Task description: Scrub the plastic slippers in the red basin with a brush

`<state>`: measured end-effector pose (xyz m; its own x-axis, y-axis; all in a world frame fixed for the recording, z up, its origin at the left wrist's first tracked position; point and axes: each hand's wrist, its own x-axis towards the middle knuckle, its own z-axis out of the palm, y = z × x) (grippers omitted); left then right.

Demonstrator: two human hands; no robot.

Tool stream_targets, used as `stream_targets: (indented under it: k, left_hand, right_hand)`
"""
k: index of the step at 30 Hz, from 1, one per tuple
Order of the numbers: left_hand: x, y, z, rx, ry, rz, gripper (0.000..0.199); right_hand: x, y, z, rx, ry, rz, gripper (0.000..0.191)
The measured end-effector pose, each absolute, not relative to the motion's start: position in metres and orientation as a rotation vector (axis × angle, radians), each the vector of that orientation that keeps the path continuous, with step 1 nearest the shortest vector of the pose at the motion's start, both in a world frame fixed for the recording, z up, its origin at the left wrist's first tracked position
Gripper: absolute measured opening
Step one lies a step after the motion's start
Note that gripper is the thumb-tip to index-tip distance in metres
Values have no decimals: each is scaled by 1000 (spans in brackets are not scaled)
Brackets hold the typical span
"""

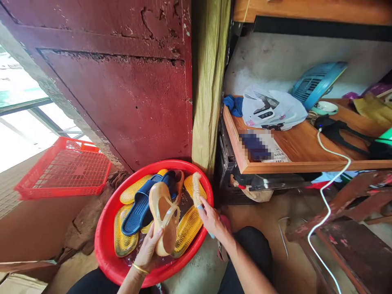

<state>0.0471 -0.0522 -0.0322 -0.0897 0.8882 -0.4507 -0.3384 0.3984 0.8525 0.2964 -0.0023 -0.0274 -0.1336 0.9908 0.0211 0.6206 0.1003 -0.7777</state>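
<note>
A tan sandal (159, 203) is held up over the red basin (101, 232), its heel end in my left hand (148, 250), whose fingers and thumb are closed on it. My right hand (211, 218) grips a brush (196, 188) with pale bristles at the basin's right side; part of its blue handle shows by the fingers. Beneath and around the sandal, the basin holds a blue slipper (139, 208), several yellow slippers (126, 234) and a brown shoe (180, 179) in dark water.
Behind the basin stands a dark red door (122, 98). A red plastic basket (70, 169) is at the left. On the right, a wooden shelf (303, 166) holds a plastic bag (275, 106) and a blue fan (315, 83). A white cable (326, 212) hangs down from it.
</note>
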Motion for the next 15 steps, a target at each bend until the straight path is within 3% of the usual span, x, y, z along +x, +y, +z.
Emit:
stream_targets:
  k: [4,9,15]
  left_hand:
    - [54,-53,-49,324,1093,1133,78]
    - [42,-45,-60,94,1045,1117,77]
    - [44,-35,-70,-18,1024,1249,60]
  right_hand:
    - [275,-52,-26,-1491,-1779,914,58]
    - [268,-100,-22,-1444,-1892,997,57]
    - [286,-103,-24,-1406,-2328,823,57]
